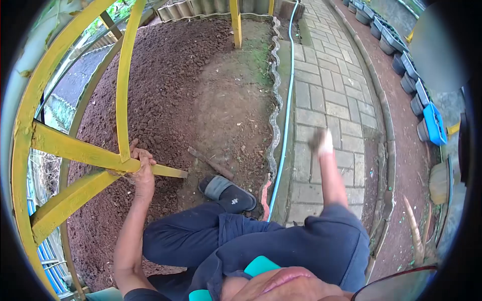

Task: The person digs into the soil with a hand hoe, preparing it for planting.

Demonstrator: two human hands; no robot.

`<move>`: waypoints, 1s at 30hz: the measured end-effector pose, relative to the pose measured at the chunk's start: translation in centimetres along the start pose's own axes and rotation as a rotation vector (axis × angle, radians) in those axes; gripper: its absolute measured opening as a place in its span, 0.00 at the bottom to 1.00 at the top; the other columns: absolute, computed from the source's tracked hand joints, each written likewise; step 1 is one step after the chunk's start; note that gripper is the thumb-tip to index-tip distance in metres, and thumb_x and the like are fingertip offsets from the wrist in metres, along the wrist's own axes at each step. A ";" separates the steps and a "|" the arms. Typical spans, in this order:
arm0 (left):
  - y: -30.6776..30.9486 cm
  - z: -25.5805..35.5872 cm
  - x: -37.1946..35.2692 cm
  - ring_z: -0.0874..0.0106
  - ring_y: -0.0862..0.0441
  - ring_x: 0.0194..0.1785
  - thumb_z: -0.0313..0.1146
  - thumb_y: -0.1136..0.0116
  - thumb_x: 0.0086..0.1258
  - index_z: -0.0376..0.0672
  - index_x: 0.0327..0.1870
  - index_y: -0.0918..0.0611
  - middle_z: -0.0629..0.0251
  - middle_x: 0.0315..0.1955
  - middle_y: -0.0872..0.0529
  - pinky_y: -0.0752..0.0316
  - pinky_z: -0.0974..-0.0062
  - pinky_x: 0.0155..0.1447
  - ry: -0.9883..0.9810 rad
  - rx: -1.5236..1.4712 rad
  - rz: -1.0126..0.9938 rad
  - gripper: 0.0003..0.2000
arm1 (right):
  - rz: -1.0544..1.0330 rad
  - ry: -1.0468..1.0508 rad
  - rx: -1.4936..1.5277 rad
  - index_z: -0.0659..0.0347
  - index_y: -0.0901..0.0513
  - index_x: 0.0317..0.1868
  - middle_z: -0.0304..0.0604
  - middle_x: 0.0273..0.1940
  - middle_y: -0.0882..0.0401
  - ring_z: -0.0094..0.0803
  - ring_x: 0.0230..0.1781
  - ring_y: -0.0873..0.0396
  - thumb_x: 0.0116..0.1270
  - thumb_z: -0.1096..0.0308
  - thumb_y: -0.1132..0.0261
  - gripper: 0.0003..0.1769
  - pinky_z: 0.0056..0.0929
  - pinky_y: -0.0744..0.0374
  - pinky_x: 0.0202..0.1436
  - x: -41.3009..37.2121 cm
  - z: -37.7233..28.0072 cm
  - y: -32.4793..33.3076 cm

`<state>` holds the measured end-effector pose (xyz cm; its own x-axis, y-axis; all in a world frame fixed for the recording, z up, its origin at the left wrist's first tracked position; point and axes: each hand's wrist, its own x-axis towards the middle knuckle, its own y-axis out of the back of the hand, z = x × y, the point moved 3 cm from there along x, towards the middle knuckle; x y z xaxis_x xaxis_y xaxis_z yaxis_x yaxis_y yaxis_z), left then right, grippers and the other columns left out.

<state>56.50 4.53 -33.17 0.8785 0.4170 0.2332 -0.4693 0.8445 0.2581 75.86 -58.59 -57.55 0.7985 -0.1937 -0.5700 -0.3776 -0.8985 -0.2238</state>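
Yellow frame filling the stretch from eight round to eleven o'clock, and I have it by the left hand at nine: fingers wrapped around the joint where the bars meet, a proper clasp. One bar runs past the grip towards the centre, its tip down by the loose soil.

Over at three o'clock, the right hand is a blur above the paving, well apart from the frame; I can't tell whether it's closed, or whether it has anything in it.

Down at seven, a dark shoe rests on the ground, with a brown stick just beside it. The blue hose curves down from one o'clock, alongside the wavy edging.

So I'd call this a one-handed steadying hold. From here, any move calls for a firm left clasp, secure footing, and care around that stick.
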 end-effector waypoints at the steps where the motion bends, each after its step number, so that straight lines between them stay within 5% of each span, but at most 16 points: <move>1: 0.0 0.2 -0.1 0.80 0.23 0.30 0.28 0.52 0.79 0.34 0.69 0.35 0.66 0.33 0.23 0.23 0.82 0.39 -0.018 -0.007 -0.010 0.21 | -0.090 0.075 0.194 0.62 0.37 0.66 0.49 0.49 0.20 0.44 0.50 0.23 0.65 0.36 0.49 0.41 0.51 0.31 0.55 2.8 -7.9 -6.1; 3: -0.1 -0.1 -0.1 0.80 0.24 0.30 0.29 0.52 0.79 0.33 0.69 0.35 0.66 0.33 0.23 0.22 0.83 0.39 -0.031 0.028 -0.016 0.21 | -0.224 0.320 0.348 0.65 0.45 0.77 0.53 0.57 0.20 0.48 0.56 0.24 0.65 0.24 0.51 0.57 0.57 0.35 0.62 3.2 -21.9 -17.2; 5: -0.3 1.6 -0.2 0.80 0.25 0.30 0.30 0.53 0.80 0.31 0.69 0.36 0.66 0.33 0.24 0.23 0.82 0.40 0.024 0.091 -0.006 0.21 | 0.065 0.639 0.276 0.72 0.34 0.71 0.55 0.67 0.27 0.52 0.62 0.27 0.64 0.27 0.47 0.54 0.63 0.36 0.65 -2.9 -29.6 -25.4; 7: -0.3 1.3 0.0 0.80 0.25 0.29 0.30 0.53 0.80 0.30 0.69 0.36 0.67 0.33 0.24 0.23 0.82 0.41 0.010 0.056 0.004 0.21 | 0.546 0.713 -0.099 0.77 0.23 0.57 0.63 0.59 0.21 0.57 0.61 0.23 0.67 0.36 0.44 0.43 0.46 0.26 0.64 -0.7 -32.3 -27.3; 8: -0.3 1.1 -0.2 0.79 0.26 0.29 0.30 0.53 0.80 0.30 0.68 0.36 0.67 0.33 0.25 0.24 0.82 0.41 0.008 0.037 0.009 0.21 | 0.628 0.768 -0.166 0.74 0.20 0.55 0.66 0.55 0.20 0.60 0.57 0.21 0.67 0.38 0.43 0.40 0.48 0.24 0.61 0.2 -31.0 -28.6; 10: -0.2 1.0 -0.3 0.79 0.25 0.30 0.30 0.53 0.80 0.30 0.68 0.35 0.67 0.33 0.25 0.24 0.81 0.41 -0.025 0.057 0.001 0.20 | 0.298 0.854 -0.512 0.73 0.18 0.51 0.70 0.51 0.20 0.62 0.55 0.21 0.68 0.41 0.43 0.36 0.49 0.24 0.59 1.2 -25.7 -29.2; 13: -0.5 1.7 -0.5 0.79 0.26 0.31 0.29 0.53 0.80 0.31 0.68 0.35 0.67 0.33 0.25 0.24 0.81 0.42 -0.044 0.048 0.006 0.20 | 0.204 0.908 -0.876 0.72 0.18 0.45 0.69 0.47 0.19 0.63 0.51 0.21 0.69 0.46 0.43 0.30 0.50 0.24 0.58 -4.7 -12.1 -28.3; 16: -0.5 2.0 -0.5 0.79 0.26 0.32 0.29 0.57 0.82 0.31 0.67 0.34 0.67 0.33 0.24 0.25 0.80 0.44 -0.032 0.068 -0.021 0.18 | 0.085 1.066 -1.137 0.70 0.25 0.59 0.70 0.62 0.29 0.62 0.64 0.30 0.67 0.54 0.38 0.30 0.50 0.30 0.69 -10.4 4.3 -23.7; 17: -0.3 1.6 -0.3 0.78 0.25 0.33 0.30 0.58 0.82 0.31 0.67 0.34 0.66 0.33 0.24 0.27 0.79 0.46 -0.015 0.079 -0.035 0.18 | -0.005 0.930 -1.206 0.67 0.28 0.64 0.69 0.66 0.34 0.63 0.68 0.33 0.67 0.54 0.37 0.31 0.52 0.32 0.71 -14.4 7.2 -22.8; 18: 0.4 1.8 0.6 0.78 0.25 0.33 0.31 0.58 0.82 0.31 0.66 0.33 0.66 0.33 0.23 0.26 0.78 0.47 -0.247 0.389 -0.124 0.17 | 0.003 1.004 -1.237 0.62 0.29 0.66 0.66 0.70 0.37 0.62 0.70 0.37 0.65 0.56 0.36 0.32 0.51 0.33 0.72 -15.3 12.6 -21.0; 20: 0.2 2.8 0.1 0.77 0.24 0.32 0.30 0.58 0.81 0.32 0.54 0.28 0.65 0.32 0.22 0.26 0.72 0.55 -0.302 0.544 -0.176 0.11 | -0.331 1.227 -1.412 0.59 0.28 0.66 0.62 0.70 0.37 0.59 0.71 0.37 0.63 0.58 0.36 0.32 0.48 0.35 0.74 -21.3 14.0 -20.3; 21: -0.5 3.1 -0.1 0.75 0.23 0.31 0.28 0.57 0.80 0.34 0.44 0.25 0.64 0.30 0.21 0.26 0.67 0.62 -0.150 0.405 -0.063 0.08 | -0.403 1.261 -1.440 0.59 0.28 0.67 0.61 0.70 0.37 0.57 0.71 0.37 0.62 0.59 0.36 0.32 0.48 0.36 0.74 -21.4 15.3 -20.3; 22: -0.1 1.9 0.1 0.76 0.21 0.32 0.28 0.56 0.80 0.33 0.45 0.25 0.64 0.31 0.20 0.25 0.68 0.60 -0.163 0.436 -0.081 0.08 | -0.470 1.306 -1.458 0.59 0.28 0.67 0.60 0.71 0.37 0.56 0.71 0.37 0.61 0.60 0.36 0.32 0.47 0.37 0.74 -21.9 16.5 -20.4; 26: -0.4 1.8 0.0 0.76 0.15 0.34 0.29 0.52 0.80 0.31 0.50 0.25 0.64 0.34 0.17 0.19 0.73 0.52 -0.091 0.229 0.002 0.09 | -0.722 0.661 -1.645 0.63 0.20 0.48 0.59 0.53 0.19 0.56 0.54 0.20 0.65 0.60 0.41 0.17 0.52 0.23 0.59 -24.2 19.0 -20.9; 27: 0.0 1.4 0.3 0.76 0.15 0.34 0.28 0.51 0.79 0.31 0.53 0.26 0.63 0.36 0.16 0.17 0.77 0.46 -0.179 0.306 -0.047 0.10 | -0.615 0.553 -1.569 0.64 0.19 0.40 0.60 0.42 0.15 0.55 0.45 0.16 0.67 0.59 0.44 0.15 0.50 0.20 0.53 -23.9 18.7 -20.5; 30: -0.1 1.2 0.4 0.76 0.14 0.34 0.28 0.52 0.79 0.32 0.53 0.26 0.63 0.35 0.16 0.17 0.76 0.46 -0.133 0.205 -0.025 0.09 | -0.647 0.559 -1.728 0.64 0.15 0.35 0.62 0.39 0.15 0.53 0.43 0.15 0.64 0.57 0.43 0.18 0.48 0.19 0.52 -22.0 15.2 -21.6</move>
<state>56.82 4.20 -31.94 0.8767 0.3375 0.3428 -0.4682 0.7622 0.4469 59.35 -28.91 -52.24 0.7745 0.5087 -0.3759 0.5155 -0.1633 0.8412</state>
